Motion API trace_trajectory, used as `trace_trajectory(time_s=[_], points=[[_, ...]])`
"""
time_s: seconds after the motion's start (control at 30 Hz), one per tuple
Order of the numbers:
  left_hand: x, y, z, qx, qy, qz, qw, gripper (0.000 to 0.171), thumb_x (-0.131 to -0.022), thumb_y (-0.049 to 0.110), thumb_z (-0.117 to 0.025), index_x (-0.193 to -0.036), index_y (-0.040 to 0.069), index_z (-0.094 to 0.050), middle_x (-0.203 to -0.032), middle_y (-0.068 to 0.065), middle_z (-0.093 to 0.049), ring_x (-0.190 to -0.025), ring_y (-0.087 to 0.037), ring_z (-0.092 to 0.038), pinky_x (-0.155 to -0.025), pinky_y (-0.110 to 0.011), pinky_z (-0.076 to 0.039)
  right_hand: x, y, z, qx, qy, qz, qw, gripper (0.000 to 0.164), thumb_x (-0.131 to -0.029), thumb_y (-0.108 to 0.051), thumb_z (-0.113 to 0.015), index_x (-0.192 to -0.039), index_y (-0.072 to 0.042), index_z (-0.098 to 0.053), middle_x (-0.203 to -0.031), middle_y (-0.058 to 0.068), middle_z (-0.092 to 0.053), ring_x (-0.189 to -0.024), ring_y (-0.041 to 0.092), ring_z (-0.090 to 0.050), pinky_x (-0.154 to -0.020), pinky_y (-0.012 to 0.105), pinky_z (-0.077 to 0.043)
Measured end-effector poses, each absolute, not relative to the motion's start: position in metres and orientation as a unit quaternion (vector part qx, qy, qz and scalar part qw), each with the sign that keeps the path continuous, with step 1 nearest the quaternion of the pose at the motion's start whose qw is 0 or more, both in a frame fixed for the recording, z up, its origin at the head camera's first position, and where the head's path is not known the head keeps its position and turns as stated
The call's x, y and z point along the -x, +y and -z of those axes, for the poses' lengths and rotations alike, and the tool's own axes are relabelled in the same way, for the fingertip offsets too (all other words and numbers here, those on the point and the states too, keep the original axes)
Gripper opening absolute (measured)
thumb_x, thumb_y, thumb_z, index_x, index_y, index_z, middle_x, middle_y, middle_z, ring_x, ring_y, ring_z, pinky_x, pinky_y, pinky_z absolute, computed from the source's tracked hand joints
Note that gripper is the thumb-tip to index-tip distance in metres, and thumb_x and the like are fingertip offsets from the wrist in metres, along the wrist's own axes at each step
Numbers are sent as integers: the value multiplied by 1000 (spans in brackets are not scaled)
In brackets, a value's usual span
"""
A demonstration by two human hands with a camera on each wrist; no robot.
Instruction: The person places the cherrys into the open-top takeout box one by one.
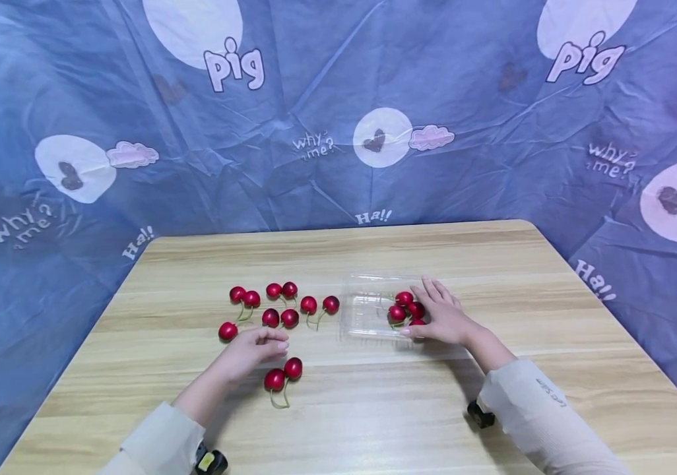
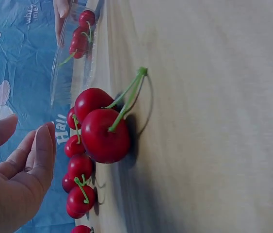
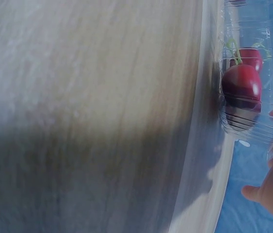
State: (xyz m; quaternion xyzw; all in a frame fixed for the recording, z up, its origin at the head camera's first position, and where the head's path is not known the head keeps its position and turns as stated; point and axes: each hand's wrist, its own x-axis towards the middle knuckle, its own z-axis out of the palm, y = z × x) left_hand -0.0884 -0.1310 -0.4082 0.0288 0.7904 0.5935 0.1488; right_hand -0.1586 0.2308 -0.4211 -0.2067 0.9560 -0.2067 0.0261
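My left hand (image 1: 252,353) hovers over the table with fingers loosely bent and nothing between them. Just beside it lies a stemmed pair of red cherries (image 1: 275,379), seen large in the left wrist view as cherries (image 2: 105,136) with joined green stems. My right hand (image 1: 442,316) holds the right end of a clear plastic box (image 1: 368,333), thumb along the near side and fingers toward the far side. Several cherries (image 1: 396,313) lie inside at that end, partly covered by the hand. Through the clear wall, the right wrist view shows a dark red cherry (image 3: 242,85).
More cherries (image 1: 289,318) lie in a loose group left of the box, beyond my left hand. A single cherry (image 1: 227,331) sits at the group's left end. The wooden table (image 1: 374,409) ends at a blue printed cloth (image 1: 291,185) behind.
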Motion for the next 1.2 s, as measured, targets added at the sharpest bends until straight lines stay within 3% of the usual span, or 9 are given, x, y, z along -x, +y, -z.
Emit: trace_trajectory(time_s=[0.63,0.97,1.2], points=[[60,-148,421,-6,754,-633,175,29,-83,7,-54,-101,-15,-48,-90,-10,-56,-84,-19,-57,-79,-28,-48,160,231,420,205,957,201,29,98,-65,-61,-60,-135,-2,-24,-140,22,-5,-125,39,-1,-93,65,-7],[53,-152,426,37,757,-626,186,17,-82,1,-51,-88,-15,-53,-77,-8,-57,-68,-13,-58,-67,-24,-52,161,232,419,202,957,204,38,98,-65,-62,-59,-135,-3,-23,-141,20,-2,-125,39,1,-93,65,-6],[47,-152,432,60,749,-620,223,15,-82,3,-52,-85,-11,-55,-72,-7,-57,-59,-9,-55,-61,-23,-52,161,232,419,205,957,200,36,97,-65,-62,-59,-135,-3,-24,-141,21,-4,-125,39,0,-93,65,-6]])
